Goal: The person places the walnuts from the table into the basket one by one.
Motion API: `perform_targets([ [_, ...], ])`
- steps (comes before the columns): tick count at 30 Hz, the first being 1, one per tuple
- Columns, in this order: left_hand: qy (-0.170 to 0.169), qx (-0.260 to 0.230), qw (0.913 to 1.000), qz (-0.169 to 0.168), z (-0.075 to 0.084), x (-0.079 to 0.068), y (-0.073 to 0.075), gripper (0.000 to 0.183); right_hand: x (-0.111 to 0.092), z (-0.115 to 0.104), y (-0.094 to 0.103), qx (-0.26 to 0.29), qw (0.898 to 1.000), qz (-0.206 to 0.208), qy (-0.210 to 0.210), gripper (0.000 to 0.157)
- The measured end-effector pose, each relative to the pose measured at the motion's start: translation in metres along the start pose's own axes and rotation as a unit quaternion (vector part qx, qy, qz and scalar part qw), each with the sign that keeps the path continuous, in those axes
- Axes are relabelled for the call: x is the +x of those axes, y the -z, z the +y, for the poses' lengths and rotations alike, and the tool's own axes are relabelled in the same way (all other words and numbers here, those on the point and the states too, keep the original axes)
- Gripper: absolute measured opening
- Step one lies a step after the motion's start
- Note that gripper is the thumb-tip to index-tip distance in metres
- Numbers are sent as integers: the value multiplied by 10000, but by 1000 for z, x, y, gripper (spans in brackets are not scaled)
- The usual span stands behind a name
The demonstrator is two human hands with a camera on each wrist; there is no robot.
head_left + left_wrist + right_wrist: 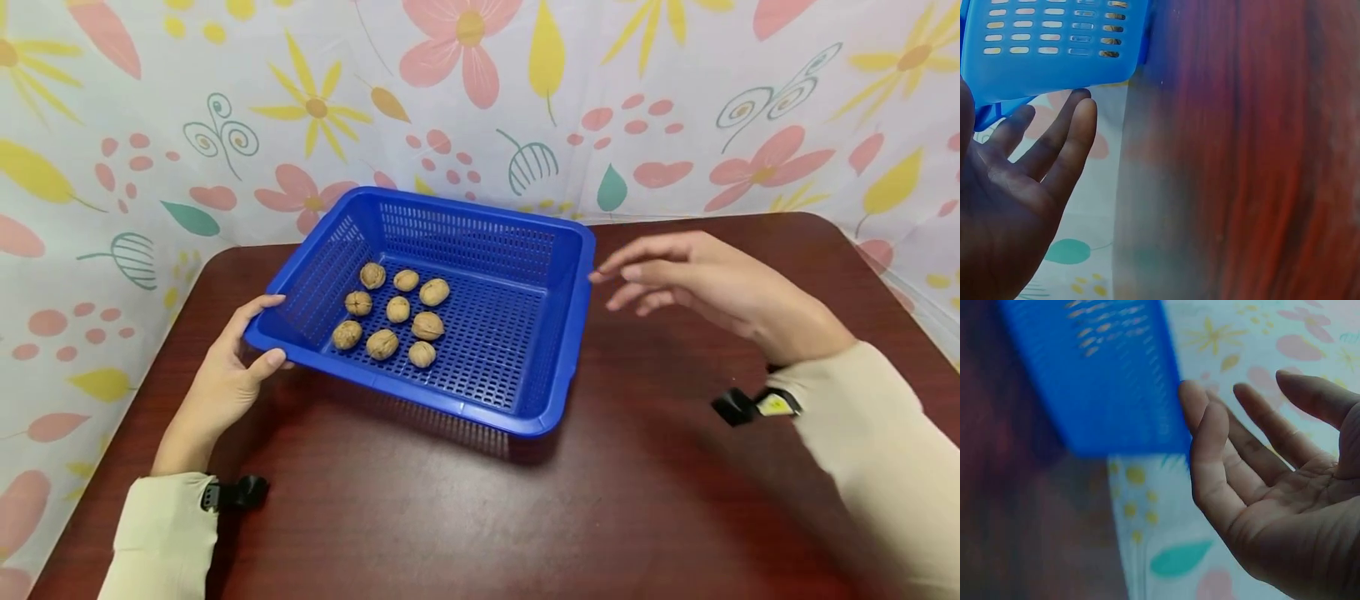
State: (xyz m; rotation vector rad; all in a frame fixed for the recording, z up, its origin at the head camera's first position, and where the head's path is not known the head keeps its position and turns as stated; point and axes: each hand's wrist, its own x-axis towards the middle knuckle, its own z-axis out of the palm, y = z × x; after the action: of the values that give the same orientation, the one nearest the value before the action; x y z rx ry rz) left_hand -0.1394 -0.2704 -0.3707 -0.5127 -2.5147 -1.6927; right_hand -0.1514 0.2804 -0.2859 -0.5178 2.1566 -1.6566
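A blue plastic basket (480, 406) with slotted walls is over the brown table, turned slightly. Several walnuts (427, 326) lie in loose rows on the left part of its floor. My left hand (221, 387) grips the basket's near left corner, with thumb and index finger at the rim. In the left wrist view, the other fingers (1063, 147) of that hand reach out below the slotted wall. Beside the right rim is my right hand (697, 283), its fingers loosely bent and holding nothing. Its fingertips are close to the rim; whether they touch is unclear.
The dark brown tabletop (420, 517) extends in front of the basket and to its right. Behind and to the left hangs a white cloth (480, 142) with flower and leaf prints. Each wrist wears a black strap with a small device (738, 407).
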Motion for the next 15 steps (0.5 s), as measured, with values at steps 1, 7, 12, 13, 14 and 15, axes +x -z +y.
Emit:
perform_targets([
  [1, 15, 150, 9999, 9, 0, 0, 0, 58, -10, 6, 2, -162, 9998, 135, -39, 31],
  [7, 259, 956, 9951, -11, 5, 0, -3, 64, -63, 39, 12, -1409, 9816, 1060, -734, 34],
  [12, 462, 2109, 9764, -16, 15, -10, -2, 68, -89, 58, 15, -2636, 9449, 1474, -1260, 42],
  [13, 391, 2285, 9728, -12, 16, -14, -1, 69, -92, 60, 15, -2921, 9348, 1521, -1330, 45],
  [14, 302, 2480, 9683, 4, 18, -17, -1, 70, -94, 61, 14, -3178, 9245, 1563, -1406, 47],
  [15, 187, 2644, 9642, 28, 19, -21, -1, 70, -95, 62, 14, -3405, 9147, 1597, -1477, 50],
])
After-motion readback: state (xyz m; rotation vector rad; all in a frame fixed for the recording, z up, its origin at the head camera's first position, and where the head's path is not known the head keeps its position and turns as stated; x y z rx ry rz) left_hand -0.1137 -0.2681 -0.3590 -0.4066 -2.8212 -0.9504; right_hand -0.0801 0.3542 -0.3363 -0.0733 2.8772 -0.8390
